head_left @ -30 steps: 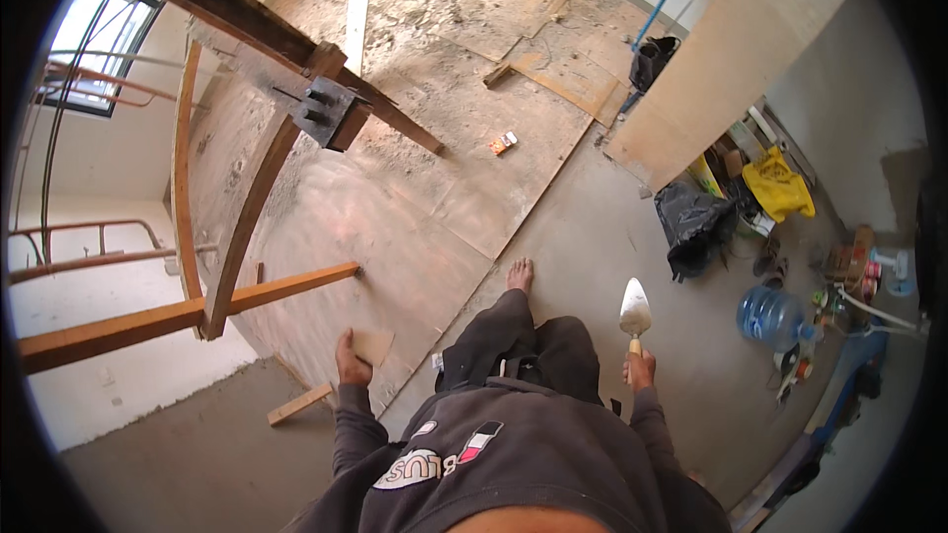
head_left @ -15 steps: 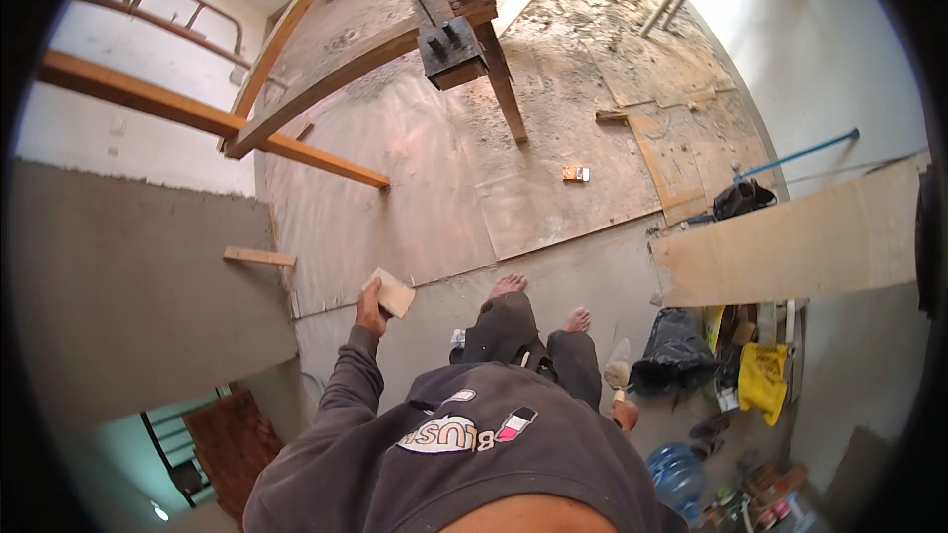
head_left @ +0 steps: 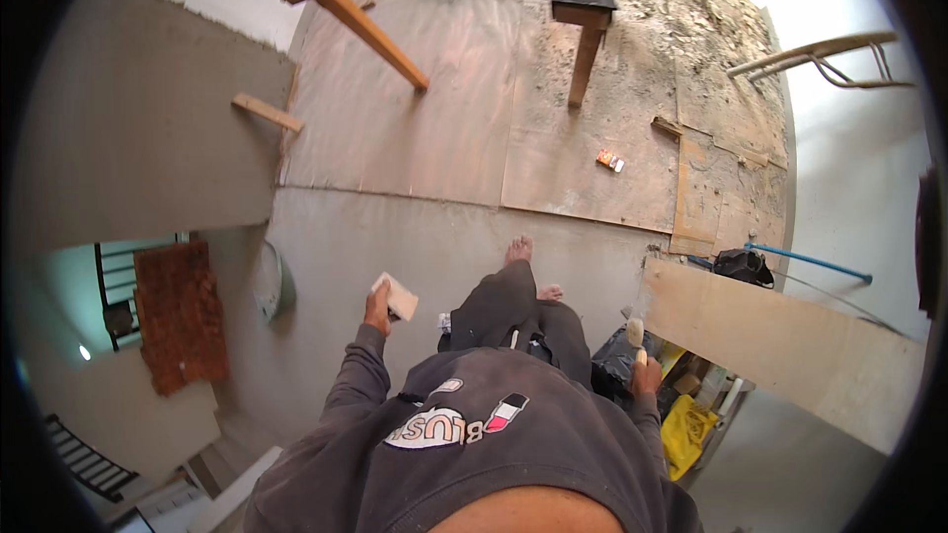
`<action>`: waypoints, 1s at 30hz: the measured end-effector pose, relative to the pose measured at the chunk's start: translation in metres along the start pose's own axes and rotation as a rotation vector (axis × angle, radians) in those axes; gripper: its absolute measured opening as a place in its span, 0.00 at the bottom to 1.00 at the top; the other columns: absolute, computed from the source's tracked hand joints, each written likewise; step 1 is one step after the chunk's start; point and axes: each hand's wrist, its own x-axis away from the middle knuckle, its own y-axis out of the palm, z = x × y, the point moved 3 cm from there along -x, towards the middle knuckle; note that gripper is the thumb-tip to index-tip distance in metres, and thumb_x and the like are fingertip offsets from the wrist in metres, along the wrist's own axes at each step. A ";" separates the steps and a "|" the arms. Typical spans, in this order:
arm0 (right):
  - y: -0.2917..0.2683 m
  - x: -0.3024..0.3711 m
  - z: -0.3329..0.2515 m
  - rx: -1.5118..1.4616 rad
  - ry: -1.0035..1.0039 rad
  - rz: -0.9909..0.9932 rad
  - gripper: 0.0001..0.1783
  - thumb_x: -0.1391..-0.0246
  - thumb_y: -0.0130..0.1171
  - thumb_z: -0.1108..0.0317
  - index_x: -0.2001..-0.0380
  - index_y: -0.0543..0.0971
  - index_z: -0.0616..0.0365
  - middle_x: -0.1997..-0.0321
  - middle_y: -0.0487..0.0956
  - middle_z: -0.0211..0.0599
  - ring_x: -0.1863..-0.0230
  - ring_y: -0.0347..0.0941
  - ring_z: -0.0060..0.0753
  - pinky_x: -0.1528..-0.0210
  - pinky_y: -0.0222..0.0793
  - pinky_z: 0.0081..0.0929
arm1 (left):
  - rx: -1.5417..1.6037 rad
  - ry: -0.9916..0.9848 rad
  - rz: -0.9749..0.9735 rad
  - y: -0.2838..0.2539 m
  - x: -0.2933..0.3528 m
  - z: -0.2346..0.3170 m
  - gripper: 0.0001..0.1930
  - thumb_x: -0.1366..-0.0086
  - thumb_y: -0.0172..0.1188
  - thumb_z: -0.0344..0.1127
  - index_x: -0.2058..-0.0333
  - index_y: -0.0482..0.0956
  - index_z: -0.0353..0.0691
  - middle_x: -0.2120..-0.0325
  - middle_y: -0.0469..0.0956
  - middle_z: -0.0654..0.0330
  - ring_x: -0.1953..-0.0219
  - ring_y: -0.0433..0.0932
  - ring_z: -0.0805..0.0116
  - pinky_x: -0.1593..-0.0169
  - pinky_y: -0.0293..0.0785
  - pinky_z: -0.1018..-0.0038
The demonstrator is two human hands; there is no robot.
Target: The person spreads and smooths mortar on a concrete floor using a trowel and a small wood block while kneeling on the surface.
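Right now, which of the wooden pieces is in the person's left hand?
The small pale wooden block, gripped in the left hand; the short plank by the grey wall and the long orange beam lie far off.

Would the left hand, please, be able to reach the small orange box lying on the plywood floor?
Probably not as things stand: the left hand holds a pale flat block, and the small orange box lies far beyond the feet.

A small orange-and-white carton (head_left: 609, 159) lies flat on the plywood sheeting (head_left: 464, 128) out ahead, a little right of the middle, well apart from everything else; it is rectangular, its orange part toward the left and a pale end toward the right. Down at the right, beside the leaning board (head_left: 780, 341), a crumpled yellow bag (head_left: 688, 431) sits among the clutter. No signs or screens show.
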 end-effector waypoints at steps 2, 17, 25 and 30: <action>0.011 -0.043 0.036 -0.062 -0.085 0.059 0.12 0.60 0.56 0.66 0.75 0.76 0.66 0.81 0.75 0.44 0.84 0.73 0.36 0.80 0.67 0.34 | 0.075 0.050 -0.048 0.022 0.009 0.011 0.28 0.36 0.51 0.53 0.45 0.63 0.40 0.52 0.72 0.52 0.51 0.74 0.56 0.53 0.73 0.53; -0.083 -0.141 -0.106 0.018 -0.293 -0.218 0.14 0.58 0.54 0.62 0.74 0.73 0.64 0.85 0.73 0.42 0.88 0.72 0.35 0.84 0.69 0.33 | 0.430 0.110 0.240 0.028 0.105 -0.082 0.32 0.36 0.48 0.57 0.44 0.62 0.35 0.49 0.69 0.49 0.48 0.71 0.52 0.49 0.69 0.51; -0.131 -0.220 -0.114 0.264 -0.407 -0.279 0.12 0.56 0.53 0.67 0.71 0.74 0.66 0.84 0.73 0.41 0.88 0.71 0.33 0.86 0.68 0.31 | 0.764 -0.023 0.343 0.097 0.173 -0.201 0.30 0.34 0.44 0.59 0.43 0.60 0.42 0.46 0.67 0.51 0.46 0.70 0.50 0.49 0.67 0.43; -0.150 -0.222 -0.125 0.328 -0.306 -0.306 0.10 0.55 0.53 0.66 0.73 0.73 0.64 0.84 0.72 0.38 0.88 0.70 0.30 0.88 0.66 0.29 | 0.873 -0.043 0.362 0.124 0.198 -0.227 0.30 0.33 0.42 0.59 0.43 0.60 0.43 0.47 0.67 0.51 0.46 0.70 0.50 0.50 0.67 0.42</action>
